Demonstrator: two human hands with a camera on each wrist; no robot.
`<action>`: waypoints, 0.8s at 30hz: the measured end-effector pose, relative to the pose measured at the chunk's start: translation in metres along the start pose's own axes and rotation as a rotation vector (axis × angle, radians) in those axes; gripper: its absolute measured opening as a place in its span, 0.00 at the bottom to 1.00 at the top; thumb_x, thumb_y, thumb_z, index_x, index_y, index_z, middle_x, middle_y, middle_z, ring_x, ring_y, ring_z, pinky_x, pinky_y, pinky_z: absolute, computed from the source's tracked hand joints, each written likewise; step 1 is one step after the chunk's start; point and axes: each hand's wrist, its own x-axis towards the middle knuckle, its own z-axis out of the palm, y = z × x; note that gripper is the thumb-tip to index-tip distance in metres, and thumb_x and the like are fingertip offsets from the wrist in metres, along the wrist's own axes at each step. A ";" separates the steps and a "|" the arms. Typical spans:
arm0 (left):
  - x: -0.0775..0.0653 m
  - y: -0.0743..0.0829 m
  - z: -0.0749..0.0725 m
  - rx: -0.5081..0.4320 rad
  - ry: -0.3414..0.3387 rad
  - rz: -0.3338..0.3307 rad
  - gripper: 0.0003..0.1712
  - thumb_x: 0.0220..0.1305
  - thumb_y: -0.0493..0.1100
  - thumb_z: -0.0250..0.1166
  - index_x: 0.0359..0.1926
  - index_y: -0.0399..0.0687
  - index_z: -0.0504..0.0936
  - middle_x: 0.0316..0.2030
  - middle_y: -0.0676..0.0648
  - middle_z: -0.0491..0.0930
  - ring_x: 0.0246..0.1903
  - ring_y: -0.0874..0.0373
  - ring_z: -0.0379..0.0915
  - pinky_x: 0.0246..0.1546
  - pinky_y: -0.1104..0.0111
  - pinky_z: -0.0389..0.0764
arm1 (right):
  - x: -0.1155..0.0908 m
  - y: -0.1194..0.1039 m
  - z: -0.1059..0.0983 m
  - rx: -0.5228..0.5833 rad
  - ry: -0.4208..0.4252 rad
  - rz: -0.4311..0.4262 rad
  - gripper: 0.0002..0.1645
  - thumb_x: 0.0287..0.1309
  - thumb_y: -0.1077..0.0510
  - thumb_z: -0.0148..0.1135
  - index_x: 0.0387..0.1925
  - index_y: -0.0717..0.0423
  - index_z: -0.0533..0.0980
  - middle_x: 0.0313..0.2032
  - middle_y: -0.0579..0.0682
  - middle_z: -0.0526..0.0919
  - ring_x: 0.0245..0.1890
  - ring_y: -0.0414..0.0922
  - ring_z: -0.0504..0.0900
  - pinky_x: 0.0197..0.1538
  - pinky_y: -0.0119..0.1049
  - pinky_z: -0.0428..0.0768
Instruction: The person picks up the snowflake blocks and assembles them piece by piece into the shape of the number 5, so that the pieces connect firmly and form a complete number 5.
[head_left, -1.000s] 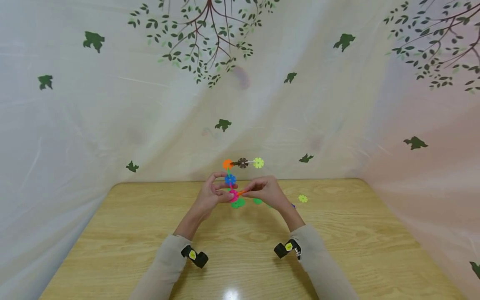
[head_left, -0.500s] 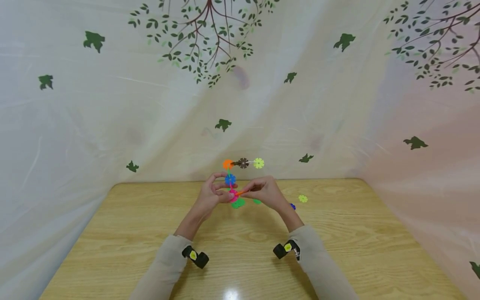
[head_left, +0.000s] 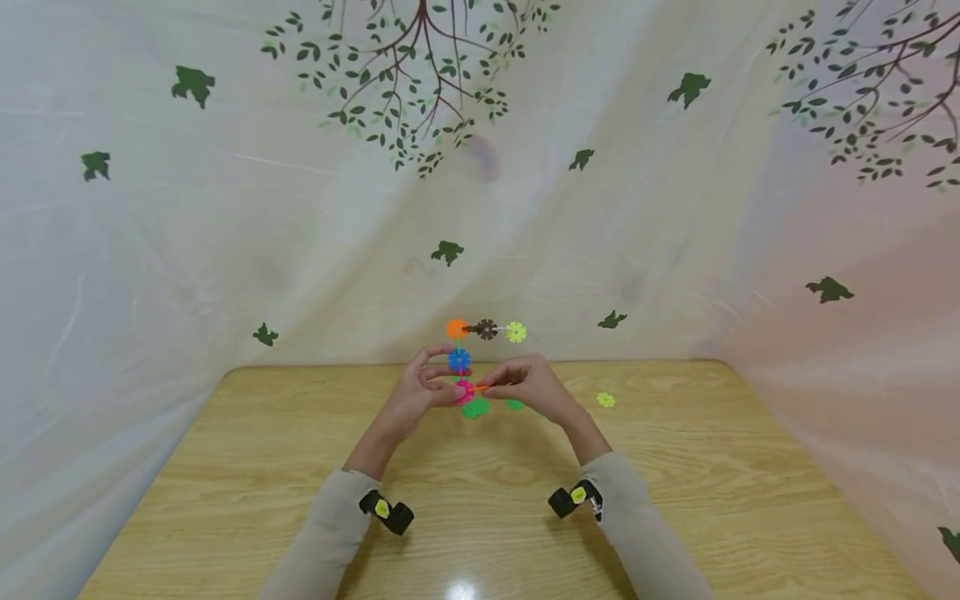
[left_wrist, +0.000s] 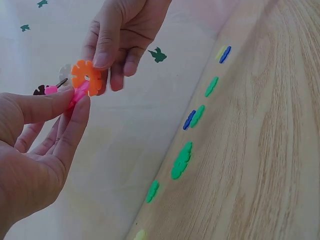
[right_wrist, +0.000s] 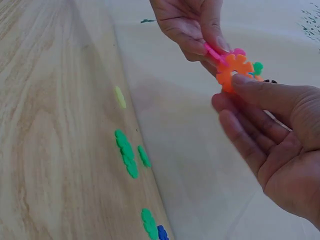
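My left hand [head_left: 411, 393] pinches a pink notched plastic disc [head_left: 465, 392] between thumb and fingers. From it a chain of interlocked flower-shaped discs rises: a blue disc [head_left: 460, 360], an orange disc [head_left: 457, 330], then a brown disc [head_left: 487, 330] and a yellow-green disc [head_left: 516, 332] out to the right. My right hand [head_left: 538, 390] pinches another orange disc [right_wrist: 235, 65] by its edge. In the left wrist view, this orange disc [left_wrist: 80, 74] touches the pink piece; whether their slots are engaged cannot be told. Both hands are above the table.
Loose green discs [head_left: 476, 407] lie on the wooden table [head_left: 465, 500] under the hands. A yellow-green disc [head_left: 606, 400] lies to the right. Blue discs [left_wrist: 189, 120] lie among the green ones in the left wrist view. A patterned curtain [head_left: 337, 250] hangs behind the table.
Both hands stay almost in place, gripping the same discs. The chain's yellow-green end has dipped slightly. The blue disc beside the right wrist in the head view is now hidden.
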 end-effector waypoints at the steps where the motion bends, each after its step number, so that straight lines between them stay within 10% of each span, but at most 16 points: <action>1: 0.000 0.000 0.000 -0.001 0.009 -0.007 0.36 0.63 0.21 0.63 0.70 0.40 0.64 0.58 0.25 0.75 0.35 0.56 0.85 0.44 0.59 0.89 | 0.000 0.000 -0.002 -0.007 -0.014 0.009 0.08 0.60 0.64 0.72 0.40 0.63 0.87 0.39 0.56 0.90 0.38 0.46 0.89 0.44 0.39 0.88; 16: 0.000 0.003 -0.007 0.025 0.039 -0.008 0.30 0.62 0.22 0.65 0.64 0.32 0.67 0.54 0.35 0.81 0.35 0.59 0.84 0.42 0.63 0.89 | -0.002 0.016 -0.045 -0.224 -0.217 0.125 0.12 0.60 0.67 0.70 0.45 0.69 0.83 0.40 0.60 0.89 0.38 0.43 0.88 0.47 0.44 0.87; 24: 0.000 0.001 -0.006 0.029 0.027 -0.008 0.28 0.63 0.22 0.64 0.63 0.34 0.69 0.52 0.37 0.81 0.36 0.58 0.84 0.43 0.62 0.89 | -0.012 0.034 -0.061 -0.362 -0.226 0.124 0.11 0.57 0.68 0.71 0.42 0.70 0.82 0.35 0.58 0.87 0.33 0.39 0.82 0.37 0.29 0.83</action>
